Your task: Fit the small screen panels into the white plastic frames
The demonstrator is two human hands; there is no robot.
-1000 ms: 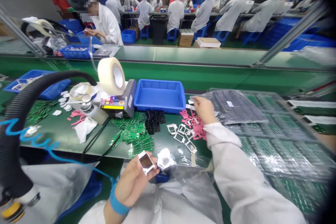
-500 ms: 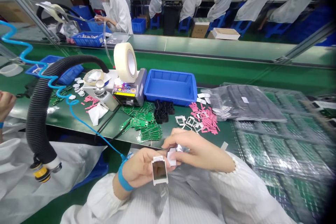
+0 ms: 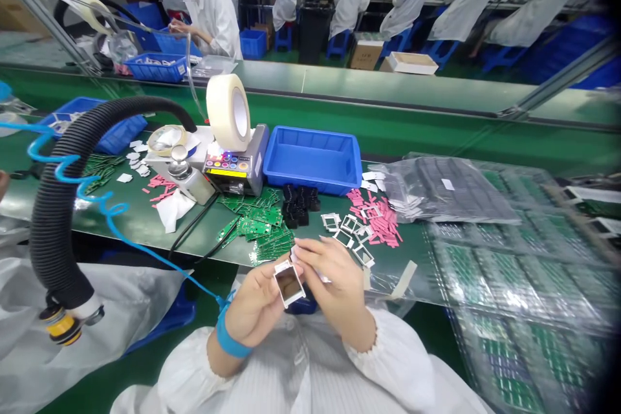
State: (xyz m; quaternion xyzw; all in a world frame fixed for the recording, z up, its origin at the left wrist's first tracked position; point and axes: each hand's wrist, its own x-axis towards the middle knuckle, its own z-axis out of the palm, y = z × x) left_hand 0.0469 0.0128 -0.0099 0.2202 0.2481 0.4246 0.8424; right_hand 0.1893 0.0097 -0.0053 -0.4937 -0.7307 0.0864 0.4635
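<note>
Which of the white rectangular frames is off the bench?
The white frame held in the left hand, its brownish window facing the camera. The other white frames lie on the green bench beside the pink strips.

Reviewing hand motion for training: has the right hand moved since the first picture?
Yes. The right hand has moved left and toward the person: once past the right end of the blue tray, it now sits below that tray.

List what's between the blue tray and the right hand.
Head view: black parts, white rectangular frames and pink strips lie between the blue tray and the right hand.
</note>
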